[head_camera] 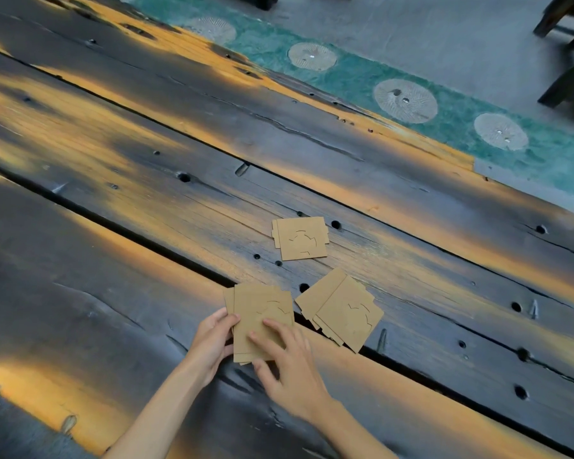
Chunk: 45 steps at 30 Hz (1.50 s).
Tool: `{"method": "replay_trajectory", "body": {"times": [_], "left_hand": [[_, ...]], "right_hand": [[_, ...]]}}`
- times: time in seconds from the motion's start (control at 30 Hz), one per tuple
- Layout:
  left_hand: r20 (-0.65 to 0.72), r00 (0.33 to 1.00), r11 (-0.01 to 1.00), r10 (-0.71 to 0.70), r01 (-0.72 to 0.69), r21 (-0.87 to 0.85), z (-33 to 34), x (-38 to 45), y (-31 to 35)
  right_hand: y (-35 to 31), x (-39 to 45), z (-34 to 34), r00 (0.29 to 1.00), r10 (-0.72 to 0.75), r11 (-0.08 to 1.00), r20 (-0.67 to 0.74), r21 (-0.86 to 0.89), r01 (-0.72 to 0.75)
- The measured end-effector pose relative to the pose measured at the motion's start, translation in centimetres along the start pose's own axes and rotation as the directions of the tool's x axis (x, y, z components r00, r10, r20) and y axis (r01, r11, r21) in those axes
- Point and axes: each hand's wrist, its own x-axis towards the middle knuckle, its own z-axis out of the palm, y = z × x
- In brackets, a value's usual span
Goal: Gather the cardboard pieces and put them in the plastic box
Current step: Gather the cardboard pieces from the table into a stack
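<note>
Desk [146, 200]: big dark weathered wood planks w/ orange-lit streaks, long gaps between planks, scattered round holes. Its far edge runs diagonally from top centre to the right; beyond it a grey floor w/ a green strip [362, 77] carrying pale round patterned discs. Dark furniture legs [567, 77] stand at the top right.

Three lots of brown cardboard pieces sit toward the near-right part of the desk, near each other but apart:
- held stack [259, 313], nearest the person, several pieces roughly squared up, edges slightly offset, lower part on/just above the desk surface, can't tell which.
- right stack [342, 309], just beside the held one toward the right end, rotated at an angle, a few pieces fanned, lying across a plank gap.
- far stack [300, 238], further toward the far edge, flat, 2 or so pieces slightly offset.
Each top piece shows a curved cut-out pattern near its middle. No print, brand or writing readable on any piece.

Left hand [212, 342]: grips the held stack's left edge, thumb on top, fingers [227, 318] curled around the side and under it.
Right hand [292, 362]: fingers [269, 329] spread and pressed flat on the top face of the same stack, thumb at its near bottom edge, so the stack is pinched between top fingers and thumb. Hand is somewhat blurred.

Both forearms are bare, coming in from the bottom edge. Plastic box not in view.
</note>
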Motion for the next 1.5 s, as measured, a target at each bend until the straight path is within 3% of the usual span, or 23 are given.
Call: {"method": "replay_trajectory", "body": {"times": [0.07, 0.13, 0.23, 0.43, 0.67, 0.87, 1.03, 1.17, 1.37, 1.5], "left_hand": [[-0.035, 0.999, 0.999, 0.025, -0.024, 0.023, 0.3, 1.2, 1.2], [-0.067, 0.997, 0.998, 0.048, -0.044, 0.051, 0.7, 2.5, 2.5], [-0.095, 0.993, 0.996, 0.066, -0.059, 0.066, 0.9, 4.5, 3.9], [-0.138, 0.990, 0.999, 0.031, -0.027, 0.034, 0.5, 7.5, 4.6], [-0.166, 0.986, 0.999, -0.016, 0.023, 0.041, -0.2, 9.1, 4.2], [-0.175, 0.984, 0.998, -0.028, 0.037, 0.049, -0.9, 9.2, 4.4], [-0.176, 0.984, 0.999, -0.026, 0.033, 0.037, -1.2, 8.8, 4.6], [-0.164, 0.986, 0.999, -0.027, 0.032, 0.028, -1.0, 8.1, 4.5], [-0.140, 0.990, 1.000, -0.014, 0.015, 0.010, -0.4, 6.7, 3.7], [-0.066, 0.998, 1.000, -0.015, 0.016, 0.009, 0.8, 5.0, 2.5]], "right_hand": [[1.3, 2.6, -1.1, 0.994, 0.070, 0.995, -0.079, 0.078, -0.064], [3.0, 5.8, -2.4, 0.961, 0.231, 0.959, -0.150, 0.201, -0.199], [6.0, 10.7, -4.5, 0.835, 0.513, 0.833, -0.198, 0.350, -0.429], [11.2, 18.5, -5.7, 0.660, 0.733, 0.677, -0.168, 0.078, -0.732], [11.5, 22.6, -4.5, 0.535, 0.824, 0.546, -0.187, 0.006, -0.838], [12.0, 22.7, -5.3, 0.537, 0.837, 0.546, -0.107, 0.229, -0.806], [11.7, 21.5, -6.7, 0.565, 0.815, 0.545, -0.126, 0.496, -0.676], [10.2, 18.1, -8.5, 0.622, 0.775, 0.497, -0.116, 0.720, -0.484], [7.7, 10.6, -11.4, 0.759, 0.647, 0.467, -0.074, 0.825, -0.318], [7.1, 6.0, -11.9, 0.771, 0.636, 0.421, -0.018, 0.846, -0.327]]}}
